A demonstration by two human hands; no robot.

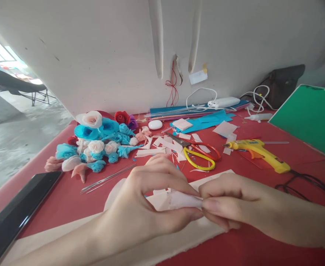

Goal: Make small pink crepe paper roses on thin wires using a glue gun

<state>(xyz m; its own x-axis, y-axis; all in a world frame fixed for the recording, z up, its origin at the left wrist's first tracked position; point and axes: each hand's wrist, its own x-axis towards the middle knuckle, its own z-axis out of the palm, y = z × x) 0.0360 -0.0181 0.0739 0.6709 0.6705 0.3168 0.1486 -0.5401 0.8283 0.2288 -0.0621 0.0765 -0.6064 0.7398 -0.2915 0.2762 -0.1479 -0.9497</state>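
Note:
Between my two hands is a white paper flower bud (pixel 183 200), rolled into a cone that narrows to the right. My left hand (pixel 153 192) curls around it, thumb below and fingers above, pinching near the narrow end. My right hand (pixel 229 199) pinches the tip between thumb and fingers. Under both hands lies a long pale paper sheet (pixel 184 242) on the red table (pixel 251 242). Just beyond my hands are scissors (pixel 197 153) with one yellow and one red handle, among pale paper scraps (pixel 151 152). The bud's far side is partly hidden by my fingers.
Finished paper flowers (pixel 95 144) in blue, white, pink and red are heaped at the left. Thin wires (pixel 107 180) lie before them. A yellow glue gun (pixel 259 153) with a black cord rests right. A green board (pixel 309 118) and a black glossy object (pixel 23 210) flank the table.

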